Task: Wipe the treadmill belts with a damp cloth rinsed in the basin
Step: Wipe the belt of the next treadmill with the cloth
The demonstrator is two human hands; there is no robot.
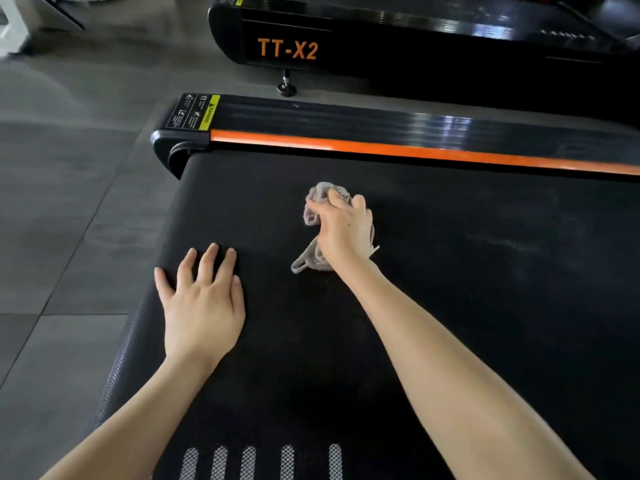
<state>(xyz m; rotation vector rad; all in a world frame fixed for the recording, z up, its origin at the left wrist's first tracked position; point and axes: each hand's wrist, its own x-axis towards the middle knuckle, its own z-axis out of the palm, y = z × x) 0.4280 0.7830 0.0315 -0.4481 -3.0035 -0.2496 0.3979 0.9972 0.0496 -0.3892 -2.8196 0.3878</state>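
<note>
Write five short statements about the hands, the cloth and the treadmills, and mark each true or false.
1. The right hand grips the cloth on the belt. True.
2. The left hand holds a second cloth. False: it rests flat on the belt, holding nothing.
3. An orange stripe runs along the side rail beyond the belt. True.
4. The far treadmill is lettered TT-X5. False: it reads TT-X2.
5. The cloth is spread out flat. False: it is bunched up under the right hand.

Matt, dimpled belt (433,271) — nubby cloth (313,209) — glossy side rail (381,123).
</note>
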